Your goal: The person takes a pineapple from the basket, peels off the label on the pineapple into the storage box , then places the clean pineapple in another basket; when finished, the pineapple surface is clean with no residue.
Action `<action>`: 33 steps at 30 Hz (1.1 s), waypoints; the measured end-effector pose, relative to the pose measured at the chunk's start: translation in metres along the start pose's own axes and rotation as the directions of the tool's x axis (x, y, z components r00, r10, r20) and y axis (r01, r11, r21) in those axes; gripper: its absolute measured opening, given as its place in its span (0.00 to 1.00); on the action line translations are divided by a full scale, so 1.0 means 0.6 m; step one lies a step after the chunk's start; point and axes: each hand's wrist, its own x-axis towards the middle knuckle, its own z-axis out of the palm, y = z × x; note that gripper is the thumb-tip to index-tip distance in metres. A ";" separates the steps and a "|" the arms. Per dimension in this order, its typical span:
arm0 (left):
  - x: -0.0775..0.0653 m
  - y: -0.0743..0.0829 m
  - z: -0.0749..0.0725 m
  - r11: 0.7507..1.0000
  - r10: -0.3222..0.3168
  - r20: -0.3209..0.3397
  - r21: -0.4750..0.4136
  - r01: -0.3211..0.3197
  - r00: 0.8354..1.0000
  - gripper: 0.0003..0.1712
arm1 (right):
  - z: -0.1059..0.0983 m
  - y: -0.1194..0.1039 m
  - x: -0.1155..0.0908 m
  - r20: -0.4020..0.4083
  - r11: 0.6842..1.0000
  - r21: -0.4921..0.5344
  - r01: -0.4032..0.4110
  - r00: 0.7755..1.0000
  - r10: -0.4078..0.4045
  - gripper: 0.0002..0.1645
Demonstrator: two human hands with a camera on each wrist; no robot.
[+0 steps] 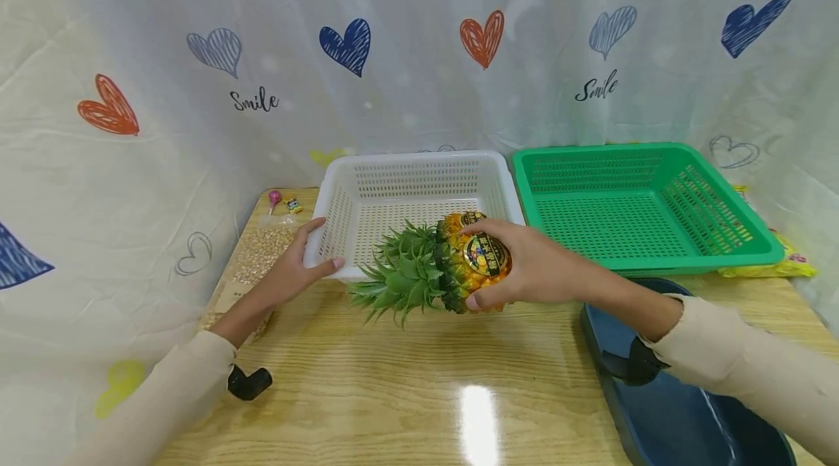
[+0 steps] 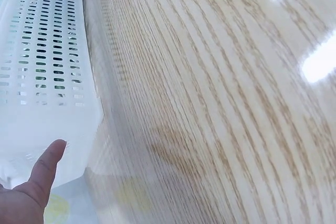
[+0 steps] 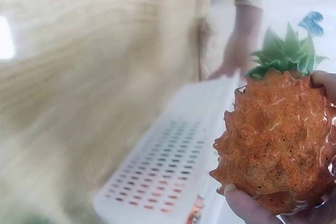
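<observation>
Script reading "Smile" is printed at the left on the pale curtain [image 1: 406,105], among blue and red hearts. Below it, a clear bag [image 1: 262,247] of pale grains is seen at the left edge of the wooden counter [image 1: 367,386], with a pink lollipop [image 1: 274,196] and a small yellow-wrapped sweet [image 1: 293,205] placed behind it; the print on the sweet is too small to be read. The near left corner of the white basket [image 1: 416,178] is touched by the left hand [image 1: 291,269], its grip spread, with thumb and forefinger held straight and apart. In front of that basket, partly across its near rim as seen from the head, the pineapple [image 1: 452,273] is held up. Its leafy crown is pointed left and slightly toward the near side; its long axis is laid roughly side to side. Its fruit is marked with round dark stickers [image 1: 486,255], edged in gold, whose characters cannot be made out. The fruit is clamped from the right in the grip of the right hand [image 1: 537,262]. Farther right, a second "Smile" is printed above the green basket [image 1: 590,173]. Nearer, the dark blue tray [image 1: 701,422] is partly covered by a sleeve [image 1: 741,357]. At far right, a yellow packet [image 1: 783,262] is partly hidden by the green basket.
</observation>
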 end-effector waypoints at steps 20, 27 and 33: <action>0.000 -0.004 0.001 1.000 -0.001 -0.013 0.026 0.001 1.000 0.54 | 0.074 0.028 -0.054 0.003 0.996 0.022 -0.086 0.996 0.086 0.58; 0.002 -0.002 0.003 1.000 0.011 0.000 0.001 -0.011 1.000 0.54 | 0.103 0.044 -0.059 0.023 0.993 0.038 -0.109 0.994 0.108 0.57; 0.002 -0.002 0.002 1.000 0.005 -0.006 0.010 -0.004 1.000 0.54 | 0.127 0.058 -0.055 0.025 0.990 0.084 -0.118 0.993 0.116 0.56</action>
